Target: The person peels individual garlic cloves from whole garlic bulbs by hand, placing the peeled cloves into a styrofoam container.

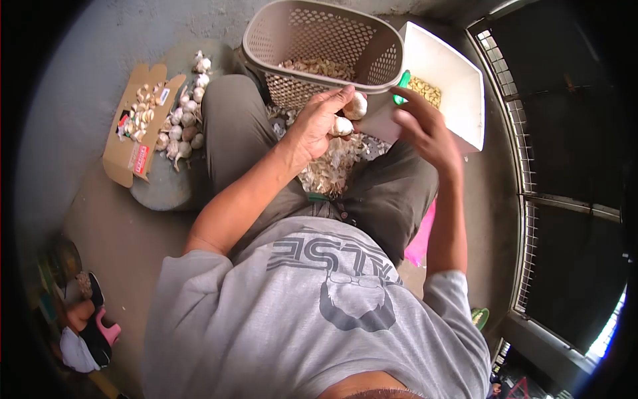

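Two white garlic bulbs, an upper bulb (357, 106) and a lower bulb (341, 126), are in my left hand (315, 126), whose fingers close around them over my lap. My right hand (428, 130) is raised just to the right, fingers bent. A bright green handle (401, 88) shows at its fingertips, looking gripped there; the working end of this tool cannot be made out. Below both hands, a heap of papery garlic skins (330, 166) lies between my legs.
Ahead stands a brown perforated basket (312, 26) holding garlic pieces. The white box (458, 80) at right contains peeled cloves (425, 91). To the left, whole bulbs (179, 126) lie beside a cardboard piece (119, 156) carrying loose cloves (139, 120). A barred frame (525, 153) borders the right.
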A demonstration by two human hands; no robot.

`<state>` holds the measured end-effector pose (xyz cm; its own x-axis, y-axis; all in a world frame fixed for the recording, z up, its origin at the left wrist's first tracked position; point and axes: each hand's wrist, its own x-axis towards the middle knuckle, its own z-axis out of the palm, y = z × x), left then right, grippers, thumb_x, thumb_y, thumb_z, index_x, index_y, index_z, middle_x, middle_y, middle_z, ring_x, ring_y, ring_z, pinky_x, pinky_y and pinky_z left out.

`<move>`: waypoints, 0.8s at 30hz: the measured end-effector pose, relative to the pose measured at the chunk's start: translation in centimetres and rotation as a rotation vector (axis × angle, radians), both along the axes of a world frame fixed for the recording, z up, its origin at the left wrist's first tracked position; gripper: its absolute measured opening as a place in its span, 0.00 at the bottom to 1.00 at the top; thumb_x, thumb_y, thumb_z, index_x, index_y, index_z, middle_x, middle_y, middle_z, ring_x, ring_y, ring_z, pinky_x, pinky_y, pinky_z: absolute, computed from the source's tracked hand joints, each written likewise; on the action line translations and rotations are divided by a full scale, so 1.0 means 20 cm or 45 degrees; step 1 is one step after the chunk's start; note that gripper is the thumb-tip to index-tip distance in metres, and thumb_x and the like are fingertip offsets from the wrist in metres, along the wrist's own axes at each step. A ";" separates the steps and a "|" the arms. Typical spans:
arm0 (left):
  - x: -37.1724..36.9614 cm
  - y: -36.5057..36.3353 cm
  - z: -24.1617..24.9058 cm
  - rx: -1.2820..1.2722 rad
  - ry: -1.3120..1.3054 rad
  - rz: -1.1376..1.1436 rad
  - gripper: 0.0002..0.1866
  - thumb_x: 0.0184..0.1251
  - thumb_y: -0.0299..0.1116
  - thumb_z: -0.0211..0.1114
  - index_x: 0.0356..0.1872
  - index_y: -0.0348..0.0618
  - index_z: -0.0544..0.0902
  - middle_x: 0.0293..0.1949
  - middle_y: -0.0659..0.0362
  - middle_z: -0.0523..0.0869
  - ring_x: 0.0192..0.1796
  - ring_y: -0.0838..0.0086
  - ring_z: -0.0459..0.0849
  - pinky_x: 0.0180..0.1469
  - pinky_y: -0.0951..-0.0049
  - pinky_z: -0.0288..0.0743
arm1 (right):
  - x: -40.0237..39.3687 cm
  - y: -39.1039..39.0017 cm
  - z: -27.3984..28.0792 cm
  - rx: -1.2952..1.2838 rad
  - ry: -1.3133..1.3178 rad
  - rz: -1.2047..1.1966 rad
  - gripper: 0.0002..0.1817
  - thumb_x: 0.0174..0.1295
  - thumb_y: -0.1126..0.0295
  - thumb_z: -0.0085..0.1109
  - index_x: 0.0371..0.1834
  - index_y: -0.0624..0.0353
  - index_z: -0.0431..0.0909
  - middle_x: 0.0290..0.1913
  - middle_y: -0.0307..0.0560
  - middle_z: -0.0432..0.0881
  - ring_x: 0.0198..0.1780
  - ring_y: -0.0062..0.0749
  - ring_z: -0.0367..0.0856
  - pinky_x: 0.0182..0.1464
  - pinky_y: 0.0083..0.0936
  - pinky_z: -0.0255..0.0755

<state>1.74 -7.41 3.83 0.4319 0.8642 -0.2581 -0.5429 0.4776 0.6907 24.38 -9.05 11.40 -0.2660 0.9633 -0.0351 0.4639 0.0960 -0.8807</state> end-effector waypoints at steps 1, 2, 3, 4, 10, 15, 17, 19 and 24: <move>0.01 0.05 0.00 0.023 -0.039 0.050 0.17 0.81 0.49 0.60 0.48 0.45 0.85 0.35 0.64 0.85 0.30 0.77 0.84 0.27 0.74 0.76 | -0.14 0.09 0.02 -0.044 0.035 0.112 0.21 0.75 0.59 0.63 0.61 0.65 0.81 0.46 0.47 0.87 0.44 0.28 0.84 0.45 0.28 0.79; 0.02 0.13 -0.04 0.045 -0.075 0.102 0.16 0.81 0.49 0.60 0.46 0.46 0.84 0.34 0.64 0.85 0.30 0.77 0.83 0.27 0.74 0.76 | -0.22 0.21 -0.07 0.051 0.090 0.166 0.21 0.75 0.59 0.63 0.60 0.66 0.81 0.45 0.48 0.88 0.44 0.29 0.85 0.46 0.28 0.79; 0.02 0.20 -0.04 0.070 -0.111 0.158 0.16 0.81 0.49 0.60 0.44 0.47 0.83 0.34 0.65 0.84 0.30 0.77 0.83 0.27 0.73 0.76 | -0.28 0.32 -0.15 0.148 0.146 0.224 0.21 0.75 0.59 0.63 0.59 0.67 0.81 0.44 0.48 0.88 0.44 0.29 0.85 0.47 0.28 0.79; -0.01 0.24 0.02 0.037 -0.091 0.178 0.14 0.82 0.47 0.60 0.40 0.49 0.80 0.33 0.66 0.83 0.30 0.79 0.81 0.28 0.73 0.75 | -0.32 0.39 -0.15 0.172 0.093 0.240 0.21 0.76 0.60 0.62 0.59 0.67 0.80 0.45 0.47 0.88 0.45 0.28 0.85 0.48 0.27 0.79; -0.05 0.59 -0.12 0.278 0.128 0.261 0.20 0.82 0.51 0.59 0.45 0.42 0.82 0.35 0.60 0.86 0.34 0.74 0.86 0.35 0.69 0.84 | -0.35 0.66 -0.42 0.345 0.436 -0.013 0.18 0.76 0.60 0.61 0.55 0.67 0.82 0.44 0.45 0.88 0.41 0.26 0.85 0.42 0.26 0.80; -0.06 0.64 -0.26 0.202 0.006 -0.003 0.26 0.80 0.56 0.58 0.50 0.38 0.81 0.40 0.56 0.87 0.36 0.73 0.88 0.37 0.73 0.85 | -0.27 0.65 -0.53 -0.067 0.822 0.018 0.18 0.76 0.66 0.61 0.64 0.63 0.79 0.48 0.44 0.87 0.46 0.22 0.84 0.44 0.22 0.80; -0.01 0.59 -0.18 0.253 0.039 0.062 0.26 0.80 0.56 0.59 0.50 0.39 0.81 0.39 0.59 0.86 0.34 0.76 0.86 0.34 0.77 0.82 | -0.29 0.63 -0.50 -0.052 0.888 -0.007 0.17 0.75 0.68 0.63 0.62 0.63 0.80 0.46 0.44 0.89 0.42 0.22 0.84 0.43 0.22 0.81; -0.01 0.59 -0.18 0.388 0.176 0.053 0.24 0.80 0.55 0.60 0.50 0.40 0.82 0.39 0.61 0.85 0.34 0.79 0.85 0.33 0.79 0.80 | -0.29 0.63 -0.51 0.051 0.731 0.003 0.18 0.71 0.75 0.66 0.63 0.63 0.80 0.50 0.42 0.83 0.44 0.24 0.84 0.46 0.23 0.82; 0.02 0.57 -0.17 0.375 0.206 0.301 0.19 0.79 0.50 0.64 0.47 0.40 0.82 0.34 0.64 0.83 0.31 0.85 0.81 0.29 0.84 0.76 | -0.36 0.57 -0.48 0.117 0.851 -0.091 0.25 0.67 0.80 0.69 0.66 0.67 0.74 0.51 0.44 0.74 0.45 0.26 0.84 0.42 0.23 0.83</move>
<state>2.21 4.03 0.46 0.1866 0.9819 -0.0331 -0.4871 0.1217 0.8648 17.19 2.32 1.79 -0.1378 0.9705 0.1976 -0.1692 0.1735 -0.9702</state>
